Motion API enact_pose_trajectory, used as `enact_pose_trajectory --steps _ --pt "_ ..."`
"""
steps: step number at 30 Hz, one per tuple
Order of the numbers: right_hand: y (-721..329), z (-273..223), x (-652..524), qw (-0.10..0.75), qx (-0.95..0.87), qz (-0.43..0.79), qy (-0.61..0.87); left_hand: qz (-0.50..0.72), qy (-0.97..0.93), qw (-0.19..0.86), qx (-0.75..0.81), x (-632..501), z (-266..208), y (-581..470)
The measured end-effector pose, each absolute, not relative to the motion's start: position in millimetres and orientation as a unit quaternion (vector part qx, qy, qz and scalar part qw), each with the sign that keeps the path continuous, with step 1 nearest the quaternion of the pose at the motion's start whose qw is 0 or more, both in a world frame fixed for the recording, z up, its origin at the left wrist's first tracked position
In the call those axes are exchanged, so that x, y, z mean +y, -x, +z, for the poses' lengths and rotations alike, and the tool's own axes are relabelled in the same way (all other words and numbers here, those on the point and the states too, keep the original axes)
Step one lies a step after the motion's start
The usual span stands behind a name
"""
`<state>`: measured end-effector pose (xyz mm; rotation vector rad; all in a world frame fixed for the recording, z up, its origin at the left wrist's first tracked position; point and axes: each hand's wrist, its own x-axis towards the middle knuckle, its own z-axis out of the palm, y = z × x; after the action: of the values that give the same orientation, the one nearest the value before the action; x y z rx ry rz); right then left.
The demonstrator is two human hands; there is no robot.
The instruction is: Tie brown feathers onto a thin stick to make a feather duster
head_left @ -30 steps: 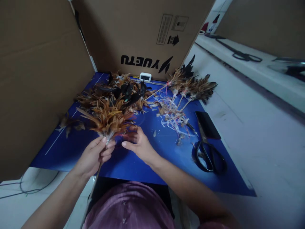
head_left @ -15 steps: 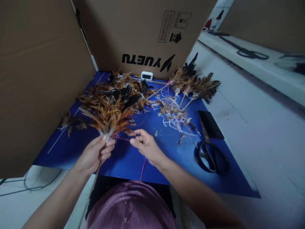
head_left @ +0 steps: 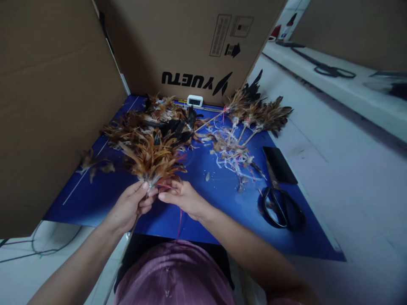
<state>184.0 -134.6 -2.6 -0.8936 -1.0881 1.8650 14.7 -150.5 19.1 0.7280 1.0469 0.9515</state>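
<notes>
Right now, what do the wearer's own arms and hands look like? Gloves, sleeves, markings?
Left hand and right hand: both bare, no gloves. Left forearm and right forearm are uncovered, with no wristwear or markings visible. A purplish top shows at the torso; sleeve length isn't clear.

The left hand (head_left: pixel 132 206) hides part of the stick (head_left: pixel 135 224) under the feather bundle (head_left: pixel 154 160); the right hand (head_left: pixel 189 202) covers some red string (head_left: pixel 180 224). The white-framed device's (head_left: pixel 195 101) screen is too small to read. The left cardboard panel (head_left: pixel 57 106) runs out of view.
</notes>
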Motion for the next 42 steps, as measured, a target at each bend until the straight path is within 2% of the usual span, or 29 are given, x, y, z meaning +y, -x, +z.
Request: enact_pose_trajectory --steps 4,10,12,29,37,42 --pt "-175.4 4.0 -135.9 0.370 -0.398 0.748 0.383 0.430 -0.362 0.665 0.492 -153.1 13.8 -16.7" --pt "-165.0 -1.5 -134.1 0.479 -0.412 0.677 0.379 0.453 -0.388 0.629 0.499 -157.1 4.7 -23.3" --pt "-163.9 -3.7 -133.5 0.490 -0.409 0.673 0.373 0.454 -0.390 0.628 0.497 -158.2 4.2 -25.6" --pt "-166.4 -3.1 -133.9 0.487 -0.437 0.661 0.368 0.470 -0.303 0.668 0.491 -160.8 13.0 -30.1" --pt "-168.6 -2.6 -135.7 0.475 -0.417 0.679 0.373 0.448 -0.261 0.717 0.466 -155.7 12.2 -29.2" --pt "-172.5 -1.5 -134.7 0.482 -0.444 0.649 0.388 0.411 -0.246 0.761 0.438 -154.1 13.1 -25.4"
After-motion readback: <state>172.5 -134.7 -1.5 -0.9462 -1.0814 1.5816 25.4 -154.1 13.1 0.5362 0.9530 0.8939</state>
